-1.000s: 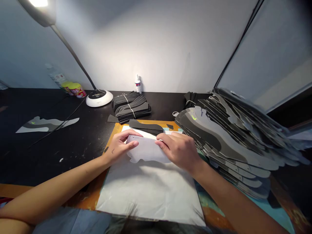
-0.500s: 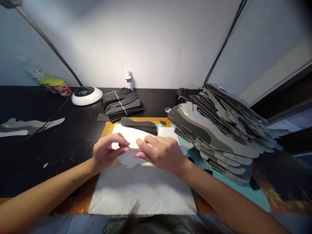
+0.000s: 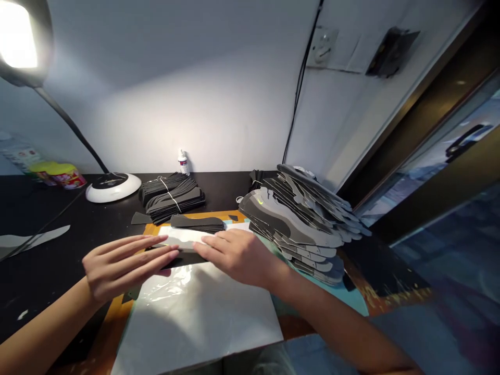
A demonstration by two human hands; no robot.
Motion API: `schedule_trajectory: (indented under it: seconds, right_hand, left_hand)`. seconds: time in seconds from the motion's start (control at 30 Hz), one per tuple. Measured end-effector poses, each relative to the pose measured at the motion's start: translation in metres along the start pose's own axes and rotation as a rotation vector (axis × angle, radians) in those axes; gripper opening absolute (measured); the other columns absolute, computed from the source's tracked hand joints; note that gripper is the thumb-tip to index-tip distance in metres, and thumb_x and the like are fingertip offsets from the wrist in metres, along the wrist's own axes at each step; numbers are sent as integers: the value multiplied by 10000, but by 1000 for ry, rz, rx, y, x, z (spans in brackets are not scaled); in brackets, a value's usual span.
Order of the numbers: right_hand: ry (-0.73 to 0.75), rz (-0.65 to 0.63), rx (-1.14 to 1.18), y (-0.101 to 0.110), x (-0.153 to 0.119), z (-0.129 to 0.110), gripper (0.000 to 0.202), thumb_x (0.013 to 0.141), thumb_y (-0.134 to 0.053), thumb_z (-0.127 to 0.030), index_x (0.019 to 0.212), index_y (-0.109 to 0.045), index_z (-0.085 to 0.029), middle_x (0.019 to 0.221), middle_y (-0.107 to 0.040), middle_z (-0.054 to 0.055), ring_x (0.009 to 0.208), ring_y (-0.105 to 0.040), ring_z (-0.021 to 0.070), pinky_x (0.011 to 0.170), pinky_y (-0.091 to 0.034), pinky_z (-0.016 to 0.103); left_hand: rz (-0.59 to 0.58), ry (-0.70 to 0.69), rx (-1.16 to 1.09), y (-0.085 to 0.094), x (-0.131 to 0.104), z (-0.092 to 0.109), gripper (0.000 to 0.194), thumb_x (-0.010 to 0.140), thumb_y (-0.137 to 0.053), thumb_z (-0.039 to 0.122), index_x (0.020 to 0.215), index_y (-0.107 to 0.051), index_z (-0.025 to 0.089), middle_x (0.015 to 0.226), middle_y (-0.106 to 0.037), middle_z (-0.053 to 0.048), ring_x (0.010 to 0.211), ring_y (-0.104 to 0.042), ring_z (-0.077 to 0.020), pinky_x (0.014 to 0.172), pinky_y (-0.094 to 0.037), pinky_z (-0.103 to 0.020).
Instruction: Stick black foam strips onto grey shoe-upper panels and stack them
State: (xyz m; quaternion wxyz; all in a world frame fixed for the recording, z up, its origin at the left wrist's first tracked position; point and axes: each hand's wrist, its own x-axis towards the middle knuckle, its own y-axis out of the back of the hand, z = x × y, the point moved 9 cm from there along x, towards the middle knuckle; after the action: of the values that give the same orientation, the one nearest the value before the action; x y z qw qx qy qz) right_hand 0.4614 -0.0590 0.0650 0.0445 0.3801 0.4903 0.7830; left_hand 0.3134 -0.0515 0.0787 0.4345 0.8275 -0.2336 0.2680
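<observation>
A grey and black shoe upper piece (image 3: pixel 189 258) lies on the white sheet (image 3: pixel 203 312), largely covered by both hands. My left hand (image 3: pixel 127 265) rests over its left end, fingers stretched out and side by side. From the right, my right hand (image 3: pixel 238 258) lies on the piece with fingertips pressing its surface; the thumb is hidden. Just beyond the hands is a small pile of dark grey strips (image 3: pixel 197 223). On the right stands a large stack of grey and black shoe upper pieces (image 3: pixel 289 219), the top one with a yellow-green mark.
Tied bundles of dark strips (image 3: pixel 172 195) lie at the back left, near the white lamp base (image 3: pixel 113 188). A small white bottle (image 3: pixel 183 162) stands by the wall. Another upper piece (image 3: pixel 39 238) lies far left. A yellow and red packet (image 3: pixel 64 175) sits behind it.
The piece showed its pale side, pinched between both hands; now its grey and black side faces up, with both hands laid flatter on it. The view has tilted up and turned right.
</observation>
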Motion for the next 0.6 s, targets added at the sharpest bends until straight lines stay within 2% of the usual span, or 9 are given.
schedule_trajectory:
  seconds: [0.03, 0.1, 0.23, 0.27, 0.33, 0.4, 0.47, 0.53, 0.6]
  right_hand:
    - [-7, -7, 4, 6, -3, 4, 338, 1030, -402, -135, 1303, -601, -143, 1170, -718, 82, 967, -664, 169, 827, -517, 326]
    - [-59, -15, 8, 19, -12, 15, 420, 1015, -354, -70, 1382, -551, -121, 1364, -632, 100, 1225, -591, 199, 1047, -481, 378]
    - [-398, -5, -145, 38, -56, 66, 611, 969, -246, 25, 1528, -387, -178, 1551, -440, 86, 1454, -379, 224, 1181, -384, 480]
    - [-505, -22, -207, 39, -72, 81, 598, 985, -266, -9, 1542, -366, -199, 1571, -406, 87, 1473, -343, 256, 1192, -345, 538]
    - [-670, -130, -275, 31, -104, 107, 496, 1034, -383, -215, 1530, -402, -200, 1581, -384, 108, 1484, -300, 345, 1182, -299, 624]
    - [-771, -310, -236, 10, -134, 123, 592, 1014, -442, -472, 1525, -413, -176, 1559, -402, 168, 1445, -359, 393, 1122, -371, 639]
    - [-836, -386, -198, -3, -154, 132, 685, 993, -400, -591, 1554, -355, -200, 1586, -361, 156, 1444, -369, 378, 1095, -424, 594]
    - [-823, -370, -192, -10, -162, 132, 697, 992, -364, -618, 1564, -333, -222, 1598, -345, 139, 1448, -367, 362, 1103, -425, 568]
    - [-774, -304, -216, -11, -163, 128, 677, 998, -350, -605, 1552, -363, -216, 1577, -383, 148, 1437, -387, 362, 1109, -415, 567]
  left_hand:
    - [37, 44, -8, 0, -3, -7, 302, 884, -693, 282, 1183, -718, 320, 977, -785, 22, 914, -752, -242, 751, -629, -348]
    - [90, 138, 20, -5, -11, -21, 390, 912, -621, 218, 1292, -651, 299, 1061, -771, -23, 1058, -713, -276, 842, -607, -389]
    - [94, 246, 170, -26, -25, -40, 620, 792, -742, 149, 1380, -568, 239, 1213, -703, -116, 1111, -675, -311, 945, -543, -427]
    - [79, 261, 176, -31, -29, -45, 600, 782, -745, 142, 1353, -589, 244, 1207, -700, -114, 1095, -676, -305, 948, -535, -427]
    - [52, 291, 143, -39, -39, -57, 428, 809, -698, 144, 1215, -673, 277, 1173, -698, -85, 1049, -673, -287, 928, -529, -429]
    - [46, 331, 75, -44, -50, -72, 222, 846, -645, 173, 1012, -731, 294, 1117, -694, -50, 974, -662, -263, 875, -531, -418]
    - [57, 415, 23, -45, -60, -89, 147, 872, -609, 211, 873, -733, 291, 1060, -680, -28, 880, -637, -228, 799, -526, -389]
    - [10, 546, 8, -49, -68, -106, 167, 893, -573, 265, 831, -727, 278, 1034, -667, -35, 838, -614, -212, 763, -514, -371]
    - [-151, 678, 3, -56, -76, -118, 241, 918, -511, 327, 855, -733, 256, 1061, -661, -70, 891, -619, -225, 803, -511, -378]
